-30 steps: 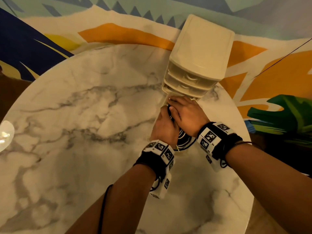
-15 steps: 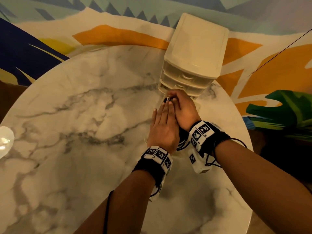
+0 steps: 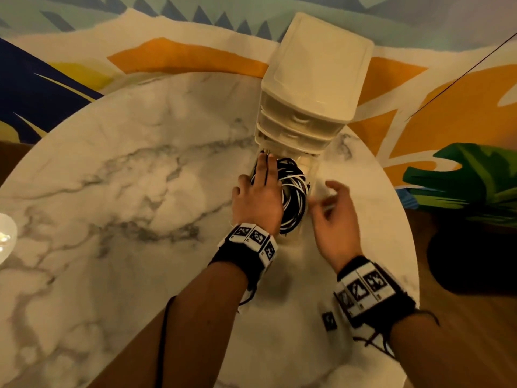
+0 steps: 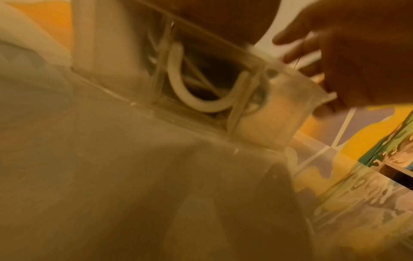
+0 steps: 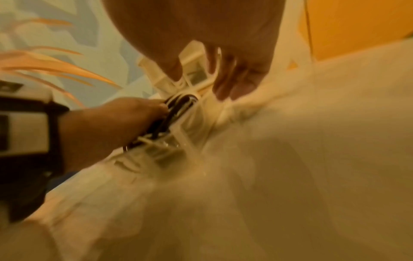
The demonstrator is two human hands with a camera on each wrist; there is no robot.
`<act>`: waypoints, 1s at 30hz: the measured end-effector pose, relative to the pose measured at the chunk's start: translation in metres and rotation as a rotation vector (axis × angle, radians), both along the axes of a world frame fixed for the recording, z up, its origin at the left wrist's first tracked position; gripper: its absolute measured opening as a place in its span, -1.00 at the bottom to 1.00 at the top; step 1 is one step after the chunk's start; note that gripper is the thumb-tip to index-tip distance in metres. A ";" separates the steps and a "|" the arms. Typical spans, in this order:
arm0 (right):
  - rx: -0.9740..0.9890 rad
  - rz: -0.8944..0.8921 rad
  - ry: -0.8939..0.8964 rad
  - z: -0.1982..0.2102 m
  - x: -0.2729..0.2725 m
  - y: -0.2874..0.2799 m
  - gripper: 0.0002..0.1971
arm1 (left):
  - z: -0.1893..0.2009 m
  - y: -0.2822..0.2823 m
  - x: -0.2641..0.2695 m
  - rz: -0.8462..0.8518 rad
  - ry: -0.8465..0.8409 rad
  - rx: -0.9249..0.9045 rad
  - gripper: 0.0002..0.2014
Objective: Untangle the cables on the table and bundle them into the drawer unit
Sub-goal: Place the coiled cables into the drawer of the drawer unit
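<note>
A drawer unit point(image 3: 313, 88) stands at the far edge of the round marble table point(image 3: 117, 177), its bottom drawer point(image 3: 310, 175) pulled out toward the person. A coil of black and white cables point(image 3: 293, 191) lies inside this drawer. The left hand point(image 3: 258, 197) lies flat on the coil, fingers straight and close together, pressing it down. The right hand point(image 3: 333, 217) hovers just beside the drawer's right wall, fingers loosely curled and holding nothing. The cables are probably light, limp and springy, so loops would tend to rise once released. They look best held from above across the whole coil, with stray loops tucked below the rim before the drawer is pushed by its front.
</note>
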State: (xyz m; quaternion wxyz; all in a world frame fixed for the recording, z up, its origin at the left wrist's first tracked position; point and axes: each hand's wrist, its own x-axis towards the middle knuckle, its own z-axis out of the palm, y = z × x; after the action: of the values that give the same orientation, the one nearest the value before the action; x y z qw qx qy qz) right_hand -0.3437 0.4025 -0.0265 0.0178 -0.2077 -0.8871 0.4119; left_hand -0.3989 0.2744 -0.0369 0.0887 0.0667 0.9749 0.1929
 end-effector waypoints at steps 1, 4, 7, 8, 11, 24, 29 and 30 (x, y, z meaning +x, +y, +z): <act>-0.017 0.056 -0.094 -0.008 0.008 -0.004 -0.48 | -0.002 -0.001 -0.001 0.002 0.008 0.006 -0.41; -0.152 0.159 -0.108 -0.022 0.012 -0.018 -0.46 | -0.005 -0.003 -0.002 -0.008 0.043 0.033 -0.39; -0.144 0.170 -0.020 -0.026 0.006 -0.018 -0.46 | -0.008 -0.004 -0.005 -0.027 0.093 0.053 -0.40; -0.134 0.180 -0.007 -0.025 0.006 -0.017 -0.46 | -0.008 -0.004 -0.008 -0.036 0.112 0.061 -0.41; -0.113 0.205 0.001 -0.024 -0.002 -0.013 -0.49 | -0.009 -0.002 -0.016 -0.043 0.125 0.071 -0.43; 0.004 0.226 -0.079 -0.014 -0.031 0.003 -0.43 | -0.004 0.002 -0.040 -0.058 0.105 -0.075 -0.48; 0.470 0.433 0.078 0.011 -0.040 -0.009 -0.14 | -0.003 0.001 -0.048 -0.111 0.087 -0.094 -0.49; 0.487 0.552 0.041 0.013 -0.043 -0.011 -0.08 | -0.003 0.000 -0.049 -0.107 0.078 -0.065 -0.50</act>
State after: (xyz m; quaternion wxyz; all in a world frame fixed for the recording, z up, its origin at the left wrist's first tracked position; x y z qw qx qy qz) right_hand -0.3870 0.3917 -0.0132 -0.0272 0.0580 -0.9812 0.1820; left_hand -0.4475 0.2744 -0.0402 0.0630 0.1230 0.9785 0.1533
